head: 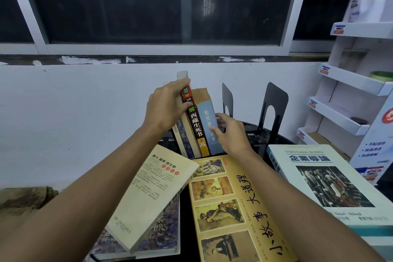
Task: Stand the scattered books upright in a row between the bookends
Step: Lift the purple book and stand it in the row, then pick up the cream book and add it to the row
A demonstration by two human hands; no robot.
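Several books stand upright in a row at the back of a dark round table (253,132). My left hand (168,108) grips the tops of the left ones, beside a black-spined book (194,119). My right hand (231,134) presses on the blue-spined book (209,121) at the row's right end. Two black metal bookends (273,110) stand apart to the right of the row, the nearer one (227,98) just behind my right fingers. Lying flat in front are a cream book (153,193), a yellow illustrated book (234,208) and a white textbook (331,187).
A purple-covered book (165,229) lies under the cream one. A white tiered display rack (348,95) stands at the right. A white wall and a dark window run behind the table. A brown crumpled object (25,198) lies low at the left.
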